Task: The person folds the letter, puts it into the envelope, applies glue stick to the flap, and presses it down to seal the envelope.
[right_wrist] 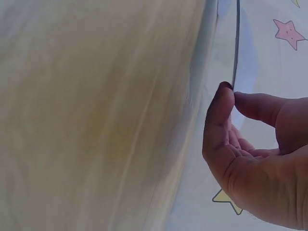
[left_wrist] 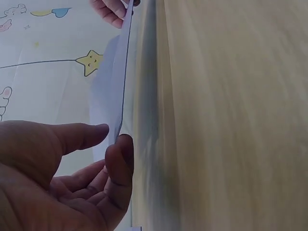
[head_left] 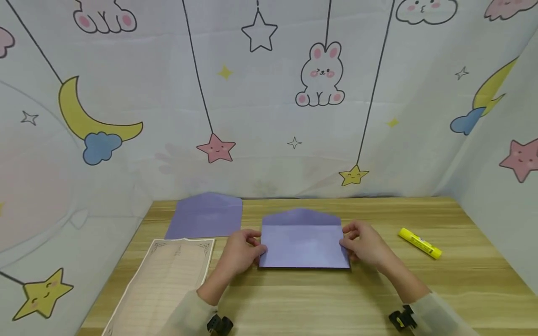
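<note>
A purple envelope (head_left: 301,246) with its pointed flap up and unfolded spans the space between my two hands in the head view. My left hand (head_left: 241,252) pinches its left edge between thumb and fingers. At the opposite edge, my right hand (head_left: 366,245) grips it the same way. Both wrist views show the envelope (left_wrist: 122,72) edge-on, raised off the tabletop. Thumb and curled fingers of the left hand (left_wrist: 82,178) meet at its side; in the right wrist view the right hand (right_wrist: 255,154) does likewise.
A second purple envelope or sheet (head_left: 206,217) lies at the back left. In front of it rests lined, ornate-bordered letter paper (head_left: 168,275), partly under the left forearm. A yellow glue stick or marker (head_left: 420,243) lies on the wooden table (head_left: 475,280) at right. Printed curtains (head_left: 269,116) hang around.
</note>
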Available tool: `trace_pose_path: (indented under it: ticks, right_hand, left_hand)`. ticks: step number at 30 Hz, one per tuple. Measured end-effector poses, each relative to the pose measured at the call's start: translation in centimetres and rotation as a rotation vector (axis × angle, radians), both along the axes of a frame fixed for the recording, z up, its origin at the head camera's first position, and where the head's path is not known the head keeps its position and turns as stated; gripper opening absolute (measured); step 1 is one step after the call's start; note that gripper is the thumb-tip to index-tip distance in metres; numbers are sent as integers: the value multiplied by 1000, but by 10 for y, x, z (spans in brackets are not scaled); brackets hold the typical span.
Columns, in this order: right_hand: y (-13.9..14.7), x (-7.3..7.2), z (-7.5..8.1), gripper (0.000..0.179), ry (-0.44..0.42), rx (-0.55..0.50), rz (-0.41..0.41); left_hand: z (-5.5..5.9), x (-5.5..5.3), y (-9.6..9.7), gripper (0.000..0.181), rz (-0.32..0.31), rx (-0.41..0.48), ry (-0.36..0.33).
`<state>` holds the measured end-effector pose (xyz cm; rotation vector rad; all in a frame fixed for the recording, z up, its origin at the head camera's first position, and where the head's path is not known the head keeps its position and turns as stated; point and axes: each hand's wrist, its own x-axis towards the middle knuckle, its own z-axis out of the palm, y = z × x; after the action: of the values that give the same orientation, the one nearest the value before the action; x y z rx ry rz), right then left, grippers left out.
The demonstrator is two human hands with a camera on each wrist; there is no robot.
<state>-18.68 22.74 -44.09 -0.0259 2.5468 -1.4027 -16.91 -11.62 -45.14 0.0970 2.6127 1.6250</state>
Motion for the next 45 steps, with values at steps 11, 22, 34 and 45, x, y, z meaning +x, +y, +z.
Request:
trace_pose_path:
  ticks: [11, 22, 34, 45]
  right_hand:
    - [-2, 2, -4, 39, -81, 154, 43]
    - [-4, 3, -5, 46, -91, 193, 78]
    - [1, 6, -1, 53, -29, 261, 113]
    - [33, 6, 21, 58, 90, 370, 96]
  left_hand:
    - [-3, 4, 4, 42, -76, -247, 5]
    - [-6, 6, 6, 58, -137, -311, 9]
    - [-4, 3, 2, 58, -106, -321, 21]
    - [15, -6, -8, 61, -3, -374, 245]
